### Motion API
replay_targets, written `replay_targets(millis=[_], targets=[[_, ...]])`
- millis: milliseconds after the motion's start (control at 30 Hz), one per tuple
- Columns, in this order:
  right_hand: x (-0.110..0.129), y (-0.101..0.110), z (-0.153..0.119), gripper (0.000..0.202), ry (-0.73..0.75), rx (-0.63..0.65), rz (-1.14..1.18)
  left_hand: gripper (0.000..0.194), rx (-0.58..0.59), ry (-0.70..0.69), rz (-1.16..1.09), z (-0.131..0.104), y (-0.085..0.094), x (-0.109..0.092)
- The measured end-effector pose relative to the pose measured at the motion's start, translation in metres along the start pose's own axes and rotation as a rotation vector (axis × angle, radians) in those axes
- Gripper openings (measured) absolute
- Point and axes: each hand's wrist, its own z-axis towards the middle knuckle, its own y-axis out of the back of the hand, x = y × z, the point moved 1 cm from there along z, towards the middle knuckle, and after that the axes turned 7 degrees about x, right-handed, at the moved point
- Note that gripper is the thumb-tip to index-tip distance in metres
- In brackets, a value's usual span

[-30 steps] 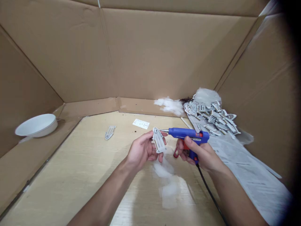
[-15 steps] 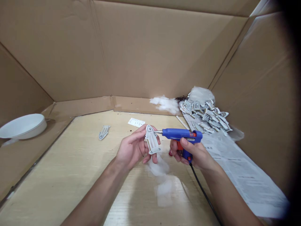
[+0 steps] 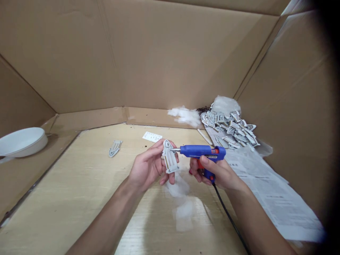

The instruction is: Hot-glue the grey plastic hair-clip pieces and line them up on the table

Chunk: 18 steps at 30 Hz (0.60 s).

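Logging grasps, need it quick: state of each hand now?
Left hand: holding a flat, grey-white slotted piece with a tapered top.
Right hand: closed around a blue plastic glue gun.

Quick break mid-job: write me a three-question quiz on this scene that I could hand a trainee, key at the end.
1. What tool does the right hand grip?
2. True or false: the left hand is empty.
3. Fill in: the white bowl stands on the ____ side of the picture, the pile of cutouts on the ____ side.

Key:
1. A blue glue gun.
2. False; it holds a slotted cutout.
3. Left; right.
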Motion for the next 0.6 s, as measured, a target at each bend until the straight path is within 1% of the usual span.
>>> replay_targets(millis=[267,600], targets=[[0.0042,-0.0025,0.0032,0.058,-0.008,-0.001,0.013,0.029,-0.025,0.007,0.011,0.0005,-0.0016,-0.0006],[0.0026,-0.0035,0.0046,0.059,0.008,-0.017,-0.065,0.026,0.002,-0.013,0.003,0.0003,-0.0008,0.0001]])
